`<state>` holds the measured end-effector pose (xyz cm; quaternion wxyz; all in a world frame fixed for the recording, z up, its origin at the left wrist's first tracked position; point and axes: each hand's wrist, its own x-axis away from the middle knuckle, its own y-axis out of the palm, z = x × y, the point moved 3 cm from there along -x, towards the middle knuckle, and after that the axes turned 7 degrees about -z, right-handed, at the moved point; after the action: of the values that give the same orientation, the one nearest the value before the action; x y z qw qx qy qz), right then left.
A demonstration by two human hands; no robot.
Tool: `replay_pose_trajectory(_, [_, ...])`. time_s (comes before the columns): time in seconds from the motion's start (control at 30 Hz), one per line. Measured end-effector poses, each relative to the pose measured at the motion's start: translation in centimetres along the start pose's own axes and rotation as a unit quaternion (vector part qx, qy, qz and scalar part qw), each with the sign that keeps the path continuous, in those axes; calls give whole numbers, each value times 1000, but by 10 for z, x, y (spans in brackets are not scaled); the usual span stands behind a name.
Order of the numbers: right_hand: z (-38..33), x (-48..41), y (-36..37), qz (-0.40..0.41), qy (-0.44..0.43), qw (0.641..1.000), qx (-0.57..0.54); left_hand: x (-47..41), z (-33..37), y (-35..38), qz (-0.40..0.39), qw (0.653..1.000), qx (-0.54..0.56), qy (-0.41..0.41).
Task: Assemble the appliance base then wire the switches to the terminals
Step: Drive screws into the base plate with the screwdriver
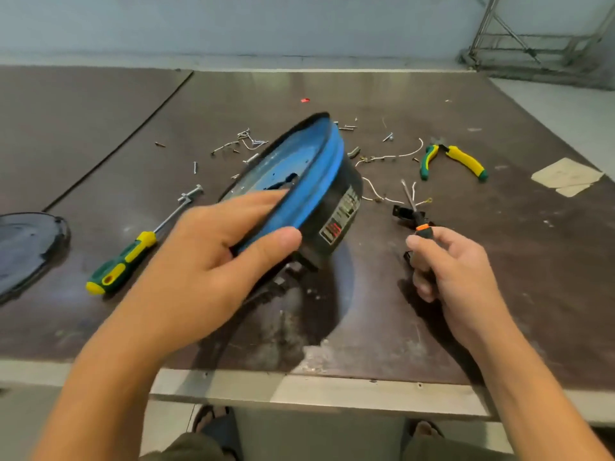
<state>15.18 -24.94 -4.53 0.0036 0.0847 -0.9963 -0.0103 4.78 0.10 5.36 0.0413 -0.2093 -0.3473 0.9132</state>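
From the head view, the left hand (206, 261) grips the appliance base (309, 171) by its blue rim. The fingers (259, 201) lie flat on the blue inner face, and the thumb presses the outer edge of the rim from the near side. The base is tilted with its open blue side facing left, and its black body with a printed label points to the right of the thumb. Its lower edge is just above or on the table (466, 294); which one cannot be told.

The right hand (456, 271) is curled round a small screwdriver (422, 227) with an orange collar. The thumb and forefinger pinch the handle just below that collar, and the thin shaft points up and away from the fingertips. Just beyond the fingertips, behind the shaft, lies a small black part (399, 211). White wires (372, 191) trail between it and the base.

Farther from the right fingers lie green and yellow pliers (452, 159), their handles spread, and past them some paper scraps (565, 176). Beyond the left fingers, loose screws (239, 141) are scattered. To the left of that hand lies a large screwdriver (123, 264) with a green and yellow handle. A dark round lid (26, 247) sits at the left edge of the table.
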Motion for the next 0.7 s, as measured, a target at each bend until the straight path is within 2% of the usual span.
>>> replay_pose_trajectory(0.07, [0,1,7,-15,0,1000,-20,5,-2,-13,98,986,136,-16])
replay_pose_trajectory(0.13, [2,2,14,0,24,999,-48,8,-9,-16,182,951,247,-46])
replay_pose_trajectory(0.23, [5,3,24,9,45,997,-66,7,-15,-12,235,907,341,-79])
replay_pose_trajectory(0.33, [-4,10,38,-22,-10,999,-33,1,-14,-2,252,891,372,-68])
replay_pose_trajectory(0.4, [-14,19,52,-70,-91,993,-7,-2,-13,4,277,877,388,-62])
replay_pose_trajectory(0.53, [-28,35,77,-162,-244,953,81,-6,-13,13,321,845,425,-47])
replay_pose_trajectory(0.6, [-25,35,86,-159,-284,938,116,-7,-12,18,334,837,430,-52])
replay_pose_trajectory(0.7, [-18,29,91,-130,-289,941,119,-7,-11,22,340,838,422,-60])
